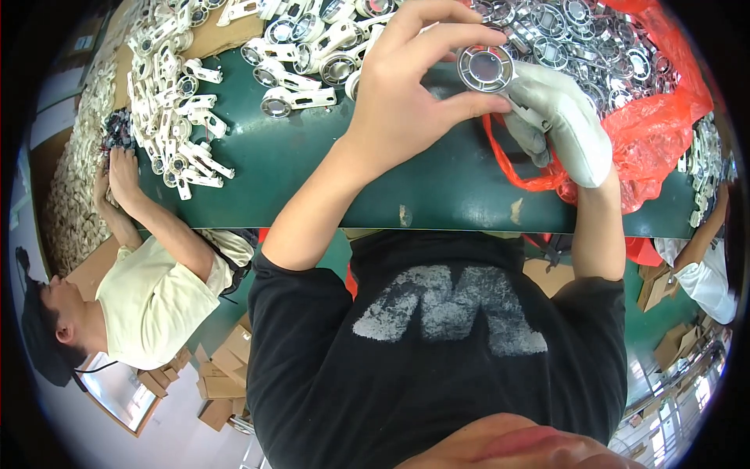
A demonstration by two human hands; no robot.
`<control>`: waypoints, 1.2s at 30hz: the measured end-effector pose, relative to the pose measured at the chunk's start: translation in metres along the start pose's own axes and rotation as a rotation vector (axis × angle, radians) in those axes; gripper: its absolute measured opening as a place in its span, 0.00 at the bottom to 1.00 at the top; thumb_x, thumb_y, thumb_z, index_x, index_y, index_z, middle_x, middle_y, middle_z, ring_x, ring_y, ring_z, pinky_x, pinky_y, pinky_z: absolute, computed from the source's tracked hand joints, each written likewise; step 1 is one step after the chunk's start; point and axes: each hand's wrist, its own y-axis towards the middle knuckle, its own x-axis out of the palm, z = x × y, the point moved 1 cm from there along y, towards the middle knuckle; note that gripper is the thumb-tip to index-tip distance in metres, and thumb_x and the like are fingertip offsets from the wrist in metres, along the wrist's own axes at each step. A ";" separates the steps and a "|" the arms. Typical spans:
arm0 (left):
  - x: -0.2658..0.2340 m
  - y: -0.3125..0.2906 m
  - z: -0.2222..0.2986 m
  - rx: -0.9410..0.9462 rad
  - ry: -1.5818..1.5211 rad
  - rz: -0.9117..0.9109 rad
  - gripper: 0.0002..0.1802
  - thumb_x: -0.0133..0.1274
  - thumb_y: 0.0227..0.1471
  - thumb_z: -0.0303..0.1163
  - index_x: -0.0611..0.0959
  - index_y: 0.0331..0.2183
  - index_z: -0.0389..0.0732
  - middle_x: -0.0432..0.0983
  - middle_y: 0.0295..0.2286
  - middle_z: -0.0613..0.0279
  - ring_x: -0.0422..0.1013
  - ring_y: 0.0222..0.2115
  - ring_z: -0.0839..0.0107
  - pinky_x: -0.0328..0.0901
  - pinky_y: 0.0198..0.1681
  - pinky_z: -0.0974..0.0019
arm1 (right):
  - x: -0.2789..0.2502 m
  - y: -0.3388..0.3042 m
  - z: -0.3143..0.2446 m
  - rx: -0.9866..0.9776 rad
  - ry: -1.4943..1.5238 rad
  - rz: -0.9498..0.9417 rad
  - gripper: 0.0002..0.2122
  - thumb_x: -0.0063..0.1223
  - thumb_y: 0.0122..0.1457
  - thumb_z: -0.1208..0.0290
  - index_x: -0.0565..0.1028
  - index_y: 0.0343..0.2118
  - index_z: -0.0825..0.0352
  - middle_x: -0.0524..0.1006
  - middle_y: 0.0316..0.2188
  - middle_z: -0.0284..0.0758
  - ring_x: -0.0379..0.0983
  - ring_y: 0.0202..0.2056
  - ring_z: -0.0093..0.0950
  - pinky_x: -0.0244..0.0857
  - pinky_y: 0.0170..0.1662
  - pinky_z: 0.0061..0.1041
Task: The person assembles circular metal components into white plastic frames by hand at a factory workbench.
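Note:
Above the green table, a round silver spoked ring with a dark centre is between my hands. My bare left hand pinches its rim, thumb below and fingers above. On my right hand is a pale grey glove, closed around a whitish handle-shaped part that appears joined to the ring; the glove hides most of it. Several cream-white handled parts with round heads lie beyond my left hand. Past my right hand is a heap of loose silver rings.
A crumpled red plastic bag borders the ring heap and reaches beside my right wrist. More white handled parts lie left, near cardboard. A co-worker's hands work at the left; another person's arm is far right.

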 end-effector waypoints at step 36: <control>0.004 -0.014 -0.006 -0.155 -0.660 -0.222 0.21 0.56 0.63 0.36 0.81 0.48 0.27 0.79 0.47 0.44 0.76 0.48 0.61 0.72 0.51 0.64 | 0.048 0.010 -0.018 -0.375 -0.514 0.375 0.10 0.62 0.60 0.64 0.81 0.42 0.59 0.79 0.24 0.37 0.78 0.26 0.37 0.71 0.31 0.30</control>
